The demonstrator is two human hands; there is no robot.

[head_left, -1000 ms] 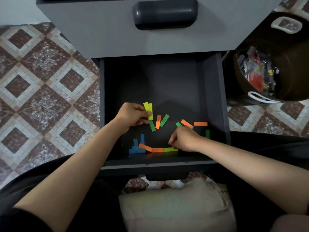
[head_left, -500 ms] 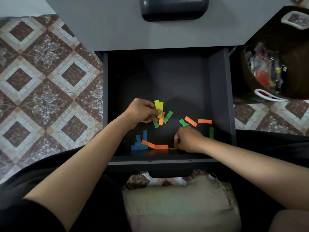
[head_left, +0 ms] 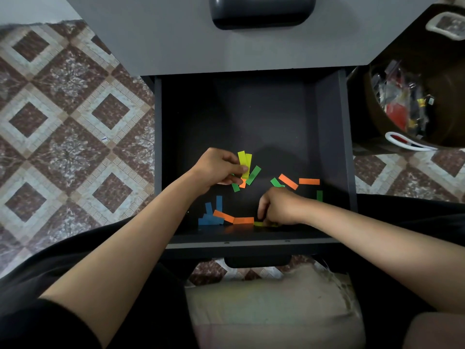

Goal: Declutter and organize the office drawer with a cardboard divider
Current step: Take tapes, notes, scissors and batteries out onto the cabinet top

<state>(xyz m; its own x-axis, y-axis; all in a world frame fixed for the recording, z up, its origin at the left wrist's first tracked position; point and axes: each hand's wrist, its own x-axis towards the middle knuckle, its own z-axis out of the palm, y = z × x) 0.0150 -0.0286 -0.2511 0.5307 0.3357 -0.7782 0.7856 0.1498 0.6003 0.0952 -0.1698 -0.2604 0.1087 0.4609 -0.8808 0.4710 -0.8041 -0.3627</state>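
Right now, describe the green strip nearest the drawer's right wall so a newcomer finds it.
In the open dark drawer, look along its right wall, just past the right hand. A green strip lies below the level orange strip. Unlike the slanted greens, it points straight front to back.

The right hand [head_left: 279, 207] curls over a yellow-green strip [head_left: 259, 224] by the near wall of the drawer [head_left: 329, 137] and covers most of it; whether the fingers pinch or only press cannot be told. The left hand [head_left: 216, 170] pinches two yellow strips [head_left: 243, 161], hiding their lower ends and parts of a green strip [head_left: 236, 187] and an orange strip [head_left: 243, 184] beneath. The top edge clips the upper handle [head_left: 261, 13]. The basket [head_left: 377, 117] on the far right runs off frame, its contents too jumbled to name. The near cushion [head_left: 271, 306] is blurred.
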